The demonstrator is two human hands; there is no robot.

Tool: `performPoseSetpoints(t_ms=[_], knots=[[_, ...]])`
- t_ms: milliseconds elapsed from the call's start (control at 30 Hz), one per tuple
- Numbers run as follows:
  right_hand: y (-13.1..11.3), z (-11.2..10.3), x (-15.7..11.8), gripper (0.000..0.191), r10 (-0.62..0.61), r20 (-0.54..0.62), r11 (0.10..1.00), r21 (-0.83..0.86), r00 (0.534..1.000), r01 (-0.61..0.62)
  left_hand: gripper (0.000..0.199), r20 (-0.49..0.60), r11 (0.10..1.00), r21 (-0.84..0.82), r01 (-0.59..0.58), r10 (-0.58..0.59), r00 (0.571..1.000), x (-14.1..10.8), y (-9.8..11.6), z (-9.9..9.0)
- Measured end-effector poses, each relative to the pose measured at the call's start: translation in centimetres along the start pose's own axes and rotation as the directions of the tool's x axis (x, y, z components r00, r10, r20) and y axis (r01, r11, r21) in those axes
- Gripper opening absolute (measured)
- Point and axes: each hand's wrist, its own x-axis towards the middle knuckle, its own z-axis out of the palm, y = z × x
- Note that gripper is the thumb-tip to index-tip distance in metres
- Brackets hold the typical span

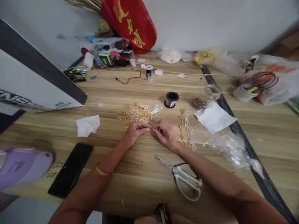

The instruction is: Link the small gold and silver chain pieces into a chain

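Observation:
My left hand and my right hand meet fingertip to fingertip over the wooden table. Both are pinched closed; whatever lies between the fingertips is too small to make out. Just beyond them spreads a heap of gold and silver beaded chain, with a clear plastic piece at its right side. To the right of my right hand lie gold and silver chains. Scissors with white handles rest below my right forearm. A spool of silver wire stands behind the hands.
Left are a folded tissue, a black phone and a large box. To the right lie a white paper, crumpled clear plastic bags and a clear cup. A red bag stands at the back.

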Motion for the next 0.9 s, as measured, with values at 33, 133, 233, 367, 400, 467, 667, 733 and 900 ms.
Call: performPoseSetpoints(t_ms=[33, 133, 233, 367, 400, 467, 667, 733, 900], knots=[[-0.04, 0.01, 0.01, 0.006, 0.005, -0.001, 1.0, -0.002, 1.0, -0.005, 0.021, -0.011, 1.0, 0.002, 0.0, 0.0, 1.0, -0.04, 0.08, 0.06], [-0.08, 0.06, 0.0, 0.007, 0.021, 0.004, 1.0, 0.0, 1.0, -0.021, 0.022, -0.035, 1.0, 0.012, -0.011, 0.011, 0.999, -0.09, 0.21, 0.24], [-0.01, 0.1, -0.04, 0.007, 0.04, 0.023, 0.999, 0.01, 0.999, -0.04, 0.021, -0.046, 0.999, 0.026, -0.04, 0.041, 0.998, -0.02, 0.11, 0.36], [0.05, 0.1, -0.05, 0.008, 0.053, 0.028, 0.998, 0.028, 0.998, -0.054, 0.021, -0.022, 0.991, 0.068, -0.113, 0.115, 0.993, 0.12, -0.13, 0.4], [0.04, 0.09, -0.04, 0.009, 0.055, 0.029, 0.998, 0.03, 0.998, -0.056, 0.02, -0.015, 0.986, 0.093, -0.136, 0.138, 0.99, 0.11, -0.15, 0.42], [0.01, 0.08, -0.01, 0.01, 0.06, 0.034, 0.997, 0.036, 0.998, -0.061, 0.018, -0.011, 0.965, 0.179, -0.193, 0.198, 0.98, 0.0, -0.07, 0.48], [0.03, 0.16, -0.2, 0.018, 0.218, -0.01, 0.973, 0.078, 0.976, -0.216, 0.01, -0.03, 0.752, 0.512, -0.416, 0.499, 0.866, -0.55, 0.56, 0.83], [-0.01, 0.17, -0.27, 0.021, 0.285, -0.032, 0.954, 0.11, 0.958, -0.28, 0.01, -0.009, 0.671, 0.572, -0.471, 0.579, 0.815, -0.6, 0.66, 0.89], [-0.3, 0.0, -0.18, 0.023, 0.267, 0.008, 0.955, 0.134, 0.964, -0.266, 0.009, 0.088, 0.493, 0.658, -0.569, 0.7, 0.708, -0.58, 0.59, 1.04]])
